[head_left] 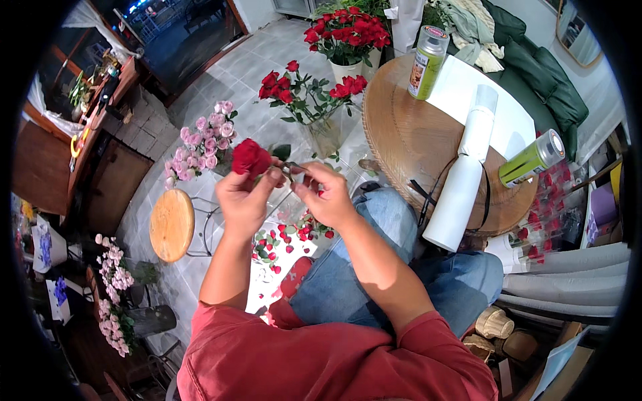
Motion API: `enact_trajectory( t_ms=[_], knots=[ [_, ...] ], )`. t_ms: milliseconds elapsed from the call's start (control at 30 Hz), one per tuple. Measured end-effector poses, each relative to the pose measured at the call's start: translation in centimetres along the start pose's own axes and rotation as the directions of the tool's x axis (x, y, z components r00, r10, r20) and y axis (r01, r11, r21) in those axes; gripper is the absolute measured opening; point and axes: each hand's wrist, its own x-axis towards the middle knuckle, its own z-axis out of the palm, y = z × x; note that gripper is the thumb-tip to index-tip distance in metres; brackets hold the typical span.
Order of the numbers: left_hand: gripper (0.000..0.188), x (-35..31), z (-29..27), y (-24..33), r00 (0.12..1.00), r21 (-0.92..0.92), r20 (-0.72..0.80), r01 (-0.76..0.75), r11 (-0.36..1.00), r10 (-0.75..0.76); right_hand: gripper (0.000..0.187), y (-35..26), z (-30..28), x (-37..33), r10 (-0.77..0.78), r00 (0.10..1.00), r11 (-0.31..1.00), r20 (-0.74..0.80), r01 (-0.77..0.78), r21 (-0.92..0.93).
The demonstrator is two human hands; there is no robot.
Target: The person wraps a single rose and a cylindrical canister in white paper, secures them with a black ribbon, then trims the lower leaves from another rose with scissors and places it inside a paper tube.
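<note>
A single red rose is held in front of me, its bloom tipped toward the left. My left hand is closed around it just below the bloom. Beside it, my right hand is closed in a pinch on the rose's stem, near a dark green leaf. The exact spot between the right fingertips is hard to make out. Below my hands, several red petals and small leaves lie scattered on the floor and on a bright white patch.
A round wooden table at right bears two green spray cans and a long white tube-like thing with a black cord. Ahead stand a clear vase of red roses, a white bucket of more, pink roses and a wooden stool.
</note>
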Motion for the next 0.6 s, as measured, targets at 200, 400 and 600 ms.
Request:
enact_trajectory(
  t_ms=[200,400,600],
  knots=[
    [0.022,-2.5,0.5,-2.5,0.999,0.006,-0.045,0.022,1.0,-0.022,0.021,1.8,1.3,-2.4,0.166,0.983,0.967,0.083,-0.179,0.18],
    [0.024,-2.9,1.5,-2.2,0.97,0.473,-0.003,-0.213,0.855,0.243,0.017,1.2,0.9,-2.1,0.116,0.993,0.982,0.011,-0.116,0.149],
    [0.015,-2.8,1.1,-3.3,0.919,0.683,0.167,-0.368,0.63,0.356,0.012,1.0,0.7,-1.8,0.099,0.995,0.995,0.024,-0.098,-0.03]
  ],
)
